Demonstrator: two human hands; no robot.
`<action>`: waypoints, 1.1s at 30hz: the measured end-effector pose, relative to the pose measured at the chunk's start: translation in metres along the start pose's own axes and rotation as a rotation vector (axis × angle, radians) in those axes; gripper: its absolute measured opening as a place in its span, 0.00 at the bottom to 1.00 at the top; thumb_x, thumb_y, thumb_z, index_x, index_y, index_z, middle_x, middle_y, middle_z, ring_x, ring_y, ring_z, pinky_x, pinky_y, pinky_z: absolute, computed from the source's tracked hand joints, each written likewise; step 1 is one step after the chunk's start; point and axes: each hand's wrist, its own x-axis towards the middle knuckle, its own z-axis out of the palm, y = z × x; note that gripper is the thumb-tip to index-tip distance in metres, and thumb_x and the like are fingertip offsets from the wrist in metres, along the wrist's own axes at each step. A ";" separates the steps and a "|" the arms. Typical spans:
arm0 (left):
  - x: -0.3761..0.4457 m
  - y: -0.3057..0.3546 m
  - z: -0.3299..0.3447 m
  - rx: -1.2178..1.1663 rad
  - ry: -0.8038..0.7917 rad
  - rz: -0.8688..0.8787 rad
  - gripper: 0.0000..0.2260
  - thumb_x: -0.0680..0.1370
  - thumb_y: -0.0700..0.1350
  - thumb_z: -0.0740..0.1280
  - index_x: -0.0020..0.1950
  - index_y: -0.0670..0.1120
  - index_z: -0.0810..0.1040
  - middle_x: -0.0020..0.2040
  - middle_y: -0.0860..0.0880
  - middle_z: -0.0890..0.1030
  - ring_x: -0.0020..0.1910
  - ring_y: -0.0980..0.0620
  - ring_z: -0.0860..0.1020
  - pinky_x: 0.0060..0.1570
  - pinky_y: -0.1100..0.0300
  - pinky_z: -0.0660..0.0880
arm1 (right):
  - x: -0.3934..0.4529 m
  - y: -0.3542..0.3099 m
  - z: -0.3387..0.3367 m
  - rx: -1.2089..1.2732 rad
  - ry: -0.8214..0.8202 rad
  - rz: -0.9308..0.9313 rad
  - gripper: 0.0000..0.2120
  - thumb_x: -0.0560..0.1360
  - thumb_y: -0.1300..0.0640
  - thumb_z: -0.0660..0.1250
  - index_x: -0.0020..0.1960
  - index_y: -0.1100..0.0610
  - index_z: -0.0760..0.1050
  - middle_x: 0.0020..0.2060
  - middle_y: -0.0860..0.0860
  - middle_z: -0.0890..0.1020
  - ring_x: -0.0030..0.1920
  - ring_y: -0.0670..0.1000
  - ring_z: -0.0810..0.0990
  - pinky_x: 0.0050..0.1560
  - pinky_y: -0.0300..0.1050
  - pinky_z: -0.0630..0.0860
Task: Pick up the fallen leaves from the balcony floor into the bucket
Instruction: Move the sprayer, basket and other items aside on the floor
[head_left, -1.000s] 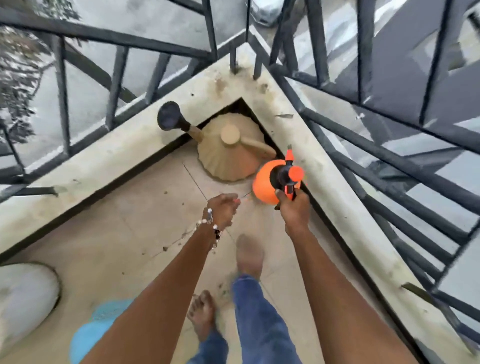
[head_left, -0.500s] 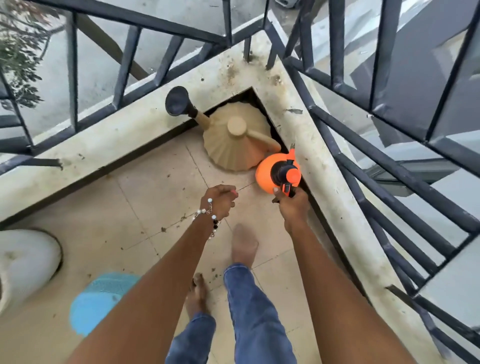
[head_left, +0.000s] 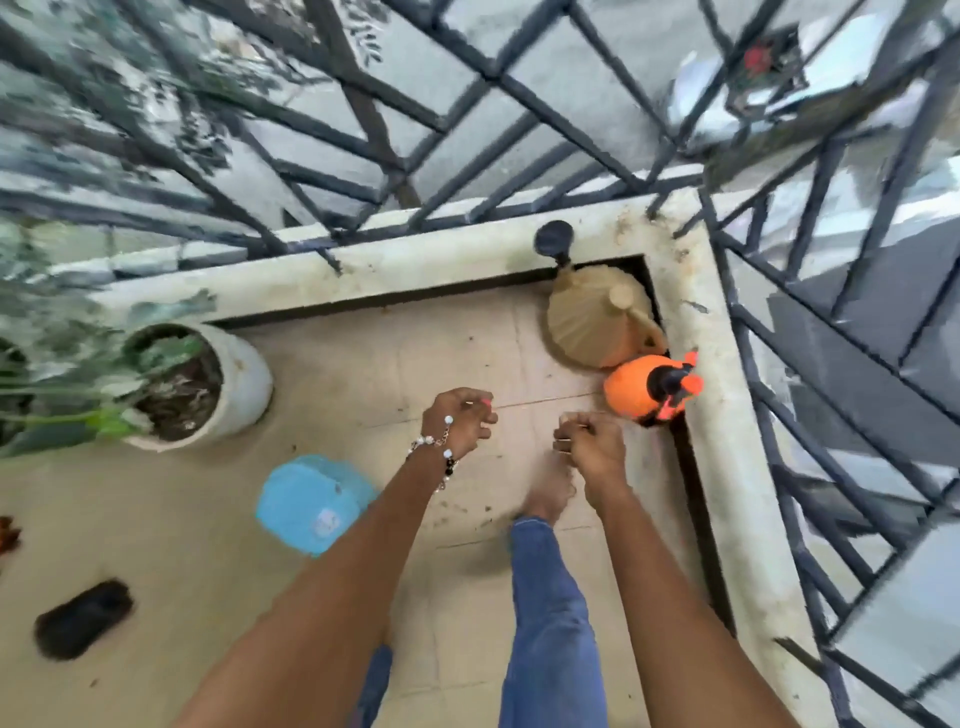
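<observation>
I see an orange spray bottle (head_left: 636, 387) and a tan watering can (head_left: 592, 319) in the corner, a white plant pot (head_left: 236, 384) to the left. My right hand (head_left: 592, 444) has let go of the bottle; both hands hang loosely curled, holding nothing. The left hand (head_left: 457, 421) is apart from it. Tiny brown leaf bits (head_left: 467, 512) lie on the floor (head_left: 182, 519) by my foot.
</observation>
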 end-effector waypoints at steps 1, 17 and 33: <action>-0.011 -0.009 -0.028 -0.020 0.031 0.011 0.06 0.80 0.35 0.61 0.52 0.42 0.77 0.36 0.44 0.79 0.21 0.60 0.74 0.20 0.70 0.66 | -0.019 -0.001 0.019 -0.013 -0.045 0.004 0.05 0.75 0.62 0.67 0.40 0.55 0.77 0.33 0.56 0.80 0.31 0.51 0.77 0.32 0.44 0.73; 0.068 -0.296 -0.371 0.171 0.418 -0.138 0.07 0.71 0.49 0.70 0.43 0.47 0.84 0.43 0.43 0.85 0.49 0.37 0.81 0.49 0.55 0.78 | -0.084 0.196 0.332 -0.218 -0.287 0.172 0.11 0.76 0.53 0.69 0.37 0.57 0.74 0.31 0.54 0.74 0.27 0.52 0.71 0.29 0.43 0.73; 0.221 -0.637 -0.233 0.427 0.725 -0.077 0.04 0.78 0.42 0.63 0.46 0.47 0.76 0.41 0.42 0.79 0.38 0.43 0.77 0.39 0.52 0.70 | -0.019 0.266 0.391 0.117 -0.248 0.507 0.26 0.76 0.32 0.55 0.49 0.54 0.75 0.45 0.55 0.79 0.41 0.57 0.78 0.46 0.61 0.78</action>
